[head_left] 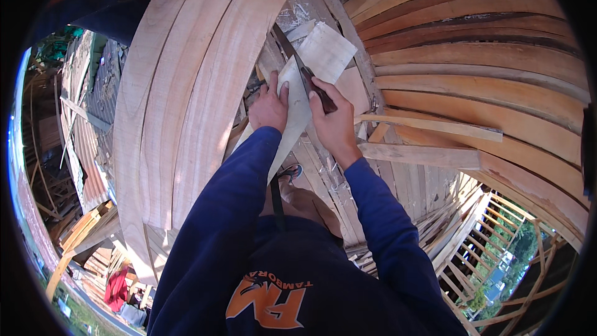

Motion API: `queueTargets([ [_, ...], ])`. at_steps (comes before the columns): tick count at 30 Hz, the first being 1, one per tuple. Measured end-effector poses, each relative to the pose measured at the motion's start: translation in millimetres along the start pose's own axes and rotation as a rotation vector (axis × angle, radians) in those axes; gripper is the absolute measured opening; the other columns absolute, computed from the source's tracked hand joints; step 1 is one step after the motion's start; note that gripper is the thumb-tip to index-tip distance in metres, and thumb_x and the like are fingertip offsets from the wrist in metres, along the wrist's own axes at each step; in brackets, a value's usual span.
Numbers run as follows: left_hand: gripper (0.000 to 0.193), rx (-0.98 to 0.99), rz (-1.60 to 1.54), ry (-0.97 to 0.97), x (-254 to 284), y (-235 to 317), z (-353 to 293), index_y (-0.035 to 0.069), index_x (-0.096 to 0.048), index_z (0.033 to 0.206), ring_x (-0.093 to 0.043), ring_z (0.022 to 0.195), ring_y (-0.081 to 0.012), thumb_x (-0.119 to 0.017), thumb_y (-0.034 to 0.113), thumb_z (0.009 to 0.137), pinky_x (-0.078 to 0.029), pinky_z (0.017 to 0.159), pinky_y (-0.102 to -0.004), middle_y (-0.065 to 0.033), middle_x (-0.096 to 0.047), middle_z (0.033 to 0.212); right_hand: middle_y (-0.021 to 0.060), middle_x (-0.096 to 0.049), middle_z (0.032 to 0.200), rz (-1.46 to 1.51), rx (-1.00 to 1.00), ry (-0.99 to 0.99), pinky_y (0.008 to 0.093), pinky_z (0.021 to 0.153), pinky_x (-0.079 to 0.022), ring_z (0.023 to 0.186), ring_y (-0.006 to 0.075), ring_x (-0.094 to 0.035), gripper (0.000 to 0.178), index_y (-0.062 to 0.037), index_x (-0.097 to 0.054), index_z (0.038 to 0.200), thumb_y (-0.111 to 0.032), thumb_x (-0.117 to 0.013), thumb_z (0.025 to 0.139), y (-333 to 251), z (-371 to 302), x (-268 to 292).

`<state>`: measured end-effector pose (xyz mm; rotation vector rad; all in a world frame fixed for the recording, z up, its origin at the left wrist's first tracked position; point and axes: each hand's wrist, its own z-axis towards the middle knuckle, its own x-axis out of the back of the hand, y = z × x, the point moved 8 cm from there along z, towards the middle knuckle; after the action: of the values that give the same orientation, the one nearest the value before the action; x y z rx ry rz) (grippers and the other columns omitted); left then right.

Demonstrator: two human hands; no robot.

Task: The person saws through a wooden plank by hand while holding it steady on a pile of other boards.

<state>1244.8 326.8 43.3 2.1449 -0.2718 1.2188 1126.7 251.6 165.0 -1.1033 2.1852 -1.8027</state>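
My right hand (pixel 336 123) is closed around the dark wooden handle of a handsaw (pixel 325 101). The saw's long dark blade points away and to the left, lying across a thin pale board (pixel 289 140). On the board's left side my left hand (pixel 268 107) lies with its fingers stretched forward and its thumb apart, pressing on the wood. Beyond the blade spreads a squarish pale part of wood (pixel 329 51); whether it is joined to the board I cannot tell. The blade's edge against the wood is partly hidden.
Several long, wide planks (pixel 186 81) stand close on the left. A wall of stacked orange-brown boards (pixel 472 56) rises on the right, with a loose batten (pixel 435 126) sticking out. Shavings lie on the plank floor. A slatted wooden frame (pixel 491 230) is at the lower right.
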Motion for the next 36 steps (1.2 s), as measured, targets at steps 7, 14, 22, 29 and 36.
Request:
queueTargets([
  [7,0.051,-0.005,0.062,0.077,1.3,-26.6,0.1,0.022,-0.038,0.147,-0.067,0.099,-0.0361,-0.037,0.048,0.103,-0.056,0.082,-0.0464,-0.0159,-0.065,0.114,0.0128,-0.069,0.1,-0.08,-0.15,-0.032,0.0234,0.072,-0.048,0.08,0.0093,-0.061,0.039,0.0016,-0.058,0.132,0.0,-0.059,0.093,-8.3,-162.5,65.6],
  [14,0.051,-0.022,0.006,0.058,-0.9,-5.2,-0.4,0.022,-0.04,0.146,-0.069,0.094,-0.0358,-0.038,0.049,0.103,-0.056,0.079,-0.0461,-0.0167,-0.066,0.112,0.0087,-0.068,0.101,0.059,0.002,0.01,0.0219,0.077,-0.048,0.082,0.0064,-0.057,0.034,0.0015,-0.061,0.128,-0.005,-0.062,0.095,19.4,-32.8,11.4],
  [22,0.051,-0.014,0.064,0.152,0.6,-26.5,-1.5,0.023,-0.042,0.146,-0.069,0.094,-0.0355,-0.04,0.049,0.102,-0.056,0.079,-0.0459,-0.0153,-0.066,0.109,0.0218,-0.069,0.113,-0.102,-0.133,-0.042,0.0306,0.091,-0.049,0.104,0.0207,-0.065,0.037,0.0044,-0.059,0.128,0.0,-0.06,0.091,-10.7,-177.5,76.2],
  [29,0.049,-0.043,-0.001,0.073,-2.5,-0.8,1.3,0.024,-0.042,0.145,-0.069,0.095,-0.0353,-0.038,0.048,0.103,-0.056,0.081,-0.0457,-0.0172,-0.066,0.113,0.0072,-0.067,0.09,-0.026,-0.019,0.017,0.0228,0.071,-0.047,0.077,0.0067,-0.055,0.032,0.0002,-0.062,0.126,-0.009,-0.062,0.095,4.8,-20.5,10.1],
  [36,0.052,0.03,0.03,0.068,6.2,-25.3,-1.4,0.027,-0.037,0.149,-0.067,0.101,-0.0365,-0.035,0.05,0.103,-0.054,0.085,-0.0484,-0.0174,-0.065,0.117,0.0205,-0.07,0.114,-0.161,-0.057,-0.037,0.0292,0.09,-0.051,0.105,0.0213,-0.069,0.039,0.0033,-0.059,0.13,-0.001,-0.06,0.091,-17.8,-192.7,81.4],
])
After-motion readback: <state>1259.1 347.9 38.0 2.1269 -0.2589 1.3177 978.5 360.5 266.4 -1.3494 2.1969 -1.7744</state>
